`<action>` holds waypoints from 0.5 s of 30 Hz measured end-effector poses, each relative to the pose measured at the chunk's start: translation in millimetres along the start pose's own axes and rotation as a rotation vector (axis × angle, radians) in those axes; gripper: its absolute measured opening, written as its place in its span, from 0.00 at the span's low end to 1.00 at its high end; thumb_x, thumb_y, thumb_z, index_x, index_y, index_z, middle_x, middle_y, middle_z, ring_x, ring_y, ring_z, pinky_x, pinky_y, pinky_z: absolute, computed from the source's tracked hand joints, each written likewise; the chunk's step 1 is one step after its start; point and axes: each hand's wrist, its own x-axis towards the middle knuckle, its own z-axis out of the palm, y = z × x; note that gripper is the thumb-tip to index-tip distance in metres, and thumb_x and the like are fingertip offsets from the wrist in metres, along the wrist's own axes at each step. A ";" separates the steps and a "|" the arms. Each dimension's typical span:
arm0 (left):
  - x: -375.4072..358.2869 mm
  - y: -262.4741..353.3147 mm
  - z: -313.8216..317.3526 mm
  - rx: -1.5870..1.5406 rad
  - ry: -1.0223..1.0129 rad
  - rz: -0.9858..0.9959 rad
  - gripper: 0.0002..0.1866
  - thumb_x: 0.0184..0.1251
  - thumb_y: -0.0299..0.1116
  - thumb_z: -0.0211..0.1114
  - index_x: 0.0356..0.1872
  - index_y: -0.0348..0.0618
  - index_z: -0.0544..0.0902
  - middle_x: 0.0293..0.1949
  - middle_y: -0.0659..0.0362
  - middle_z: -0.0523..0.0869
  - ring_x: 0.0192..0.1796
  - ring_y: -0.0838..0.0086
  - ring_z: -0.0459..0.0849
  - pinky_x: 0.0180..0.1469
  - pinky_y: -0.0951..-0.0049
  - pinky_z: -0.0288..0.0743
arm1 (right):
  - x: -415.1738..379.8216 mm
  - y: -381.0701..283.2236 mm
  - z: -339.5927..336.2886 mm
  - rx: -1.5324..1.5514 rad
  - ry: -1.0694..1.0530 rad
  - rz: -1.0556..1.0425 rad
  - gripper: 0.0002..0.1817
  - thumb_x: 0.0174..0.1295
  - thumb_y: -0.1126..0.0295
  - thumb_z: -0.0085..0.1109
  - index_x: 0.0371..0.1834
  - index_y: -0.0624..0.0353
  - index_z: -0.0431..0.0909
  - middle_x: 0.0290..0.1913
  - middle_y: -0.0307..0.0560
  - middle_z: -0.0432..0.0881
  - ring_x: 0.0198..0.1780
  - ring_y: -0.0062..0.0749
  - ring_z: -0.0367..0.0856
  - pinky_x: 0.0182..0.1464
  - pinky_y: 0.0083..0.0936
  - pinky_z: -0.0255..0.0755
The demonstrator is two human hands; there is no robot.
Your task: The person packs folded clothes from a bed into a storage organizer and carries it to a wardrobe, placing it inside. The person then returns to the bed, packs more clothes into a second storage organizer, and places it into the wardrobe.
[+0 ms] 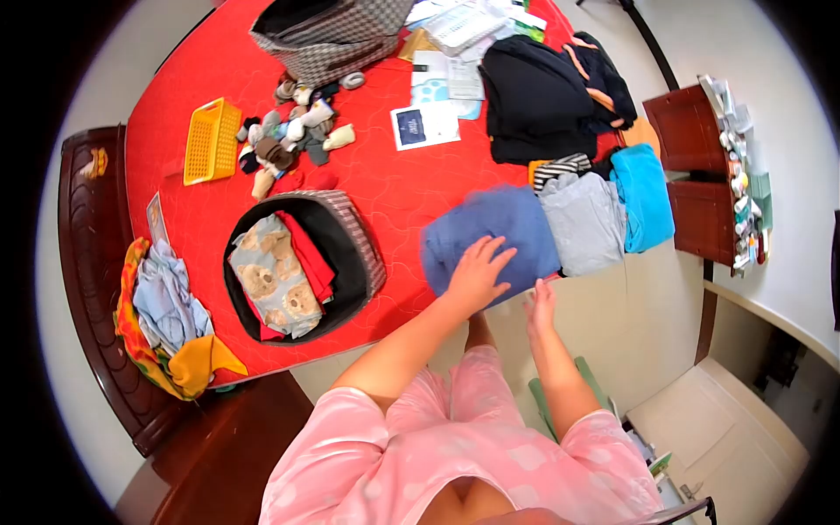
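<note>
A blue folded garment lies at the near edge of the red-covered bed, its far side smeared by motion. My left hand rests on top of it with fingers spread. Just off the garment's near right corner is my right hand, fingers stretched out and nothing in it. Right of the blue garment sits a grey folded garment, then a bright blue folded one. A black and white striped cloth shows behind the grey garment.
To the left stands an open fabric bin with a bear-print cloth inside. Beyond are a pile of socks, a yellow basket, a checked bag, papers and black clothes. Rumpled clothes lie by the headboard.
</note>
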 end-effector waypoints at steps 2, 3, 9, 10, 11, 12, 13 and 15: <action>6.8 16.8 32.2 0.124 -0.131 -0.080 0.40 0.46 0.41 0.73 0.65 0.51 0.67 0.67 0.50 0.62 0.69 0.48 0.58 0.66 0.49 0.58 | 0.6 1.6 6.4 0.168 -0.068 0.218 0.35 0.61 0.42 0.53 0.65 0.51 0.62 0.58 0.43 0.69 0.53 0.32 0.67 0.55 0.35 0.65; 6.2 24.0 46.9 0.190 -0.192 -0.121 0.42 0.46 0.43 0.74 0.66 0.52 0.66 0.68 0.49 0.61 0.69 0.47 0.57 0.66 0.48 0.57 | 1.8 0.1 12.7 0.253 -0.107 0.325 0.38 0.60 0.38 0.52 0.66 0.50 0.61 0.59 0.42 0.69 0.53 0.33 0.67 0.55 0.37 0.64; 10.6 15.1 64.1 0.507 -0.227 -0.250 0.54 0.42 0.48 0.75 0.72 0.58 0.53 0.73 0.50 0.53 0.73 0.47 0.48 0.64 0.32 0.51 | -23.1 -42.8 48.2 0.208 -0.289 0.156 0.35 0.67 0.45 0.47 0.70 0.51 0.53 0.67 0.42 0.62 0.63 0.34 0.63 0.60 0.36 0.60; 14.7 8.9 60.4 0.542 -0.255 -0.261 0.54 0.42 0.47 0.75 0.72 0.58 0.53 0.73 0.52 0.52 0.73 0.47 0.49 0.64 0.32 0.52 | -23.5 -43.9 48.8 0.235 -0.278 0.133 0.30 0.66 0.47 0.50 0.67 0.47 0.59 0.62 0.36 0.68 0.55 0.28 0.71 0.54 0.32 0.65; 20.0 3.4 55.3 0.577 -0.278 -0.268 0.54 0.42 0.47 0.75 0.73 0.59 0.52 0.73 0.53 0.52 0.74 0.48 0.49 0.64 0.32 0.52 | -20.5 -44.8 47.8 0.229 -0.307 0.103 0.30 0.67 0.49 0.49 0.68 0.49 0.57 0.62 0.38 0.67 0.56 0.29 0.70 0.55 0.33 0.64; 24.8 2.3 47.0 0.524 -0.283 -0.284 0.51 0.46 0.43 0.74 0.72 0.58 0.53 0.73 0.54 0.52 0.74 0.52 0.51 0.66 0.37 0.54 | -15.8 -44.6 46.0 0.222 -0.339 0.070 0.31 0.68 0.50 0.48 0.70 0.50 0.56 0.63 0.40 0.66 0.57 0.30 0.69 0.56 0.33 0.64; 28.2 -4.3 44.2 0.431 -0.293 -0.293 0.50 0.47 0.42 0.73 0.72 0.58 0.54 0.73 0.53 0.54 0.74 0.53 0.52 0.66 0.38 0.54 | -13.0 -44.5 44.5 0.214 -0.371 0.039 0.31 0.69 0.51 0.47 0.71 0.52 0.54 0.64 0.41 0.65 0.58 0.31 0.68 0.58 0.34 0.63; 34.1 -16.8 37.9 0.247 -0.312 -0.311 0.47 0.50 0.38 0.71 0.72 0.56 0.55 0.72 0.51 0.56 0.73 0.54 0.54 0.67 0.41 0.55 | -10.2 -42.2 38.3 0.266 -0.282 0.030 0.24 0.68 0.58 0.50 0.64 0.53 0.61 0.58 0.42 0.70 0.54 0.30 0.71 0.55 0.34 0.65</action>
